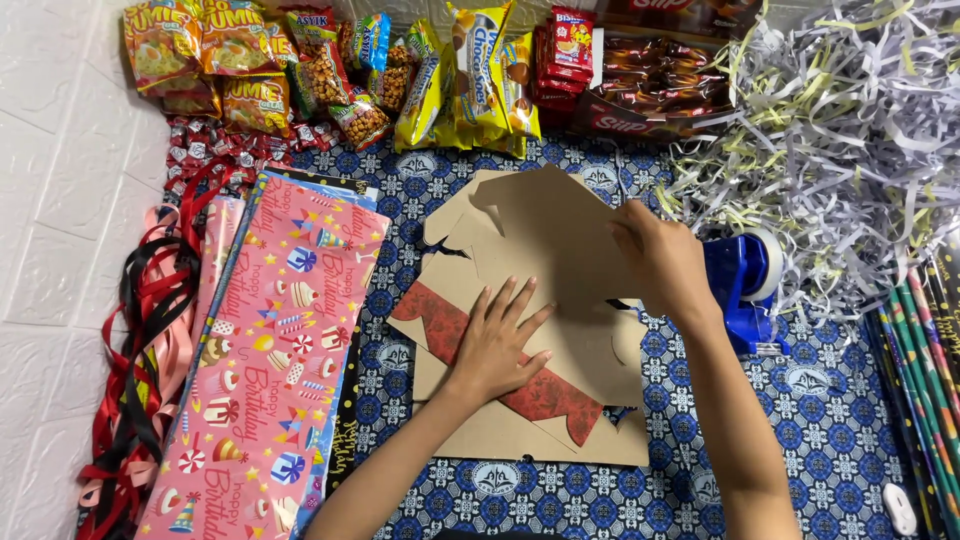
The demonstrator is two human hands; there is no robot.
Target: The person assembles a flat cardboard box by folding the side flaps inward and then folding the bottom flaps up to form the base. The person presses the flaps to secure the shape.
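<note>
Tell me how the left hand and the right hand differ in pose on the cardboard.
The left hand lies flat, fingers spread, pressing the cardboard box blank and its red strip; the right hand is curled, gripping a raised flap's edge. The left sits mid-sheet, the right nearer the blue tape dispenser. Both touch the same blank.

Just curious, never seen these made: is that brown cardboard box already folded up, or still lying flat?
Still flat. The cardboard box blank lies spread on the patterned cloth, the left hand pressing it, the right hand gripping its edge.
</note>
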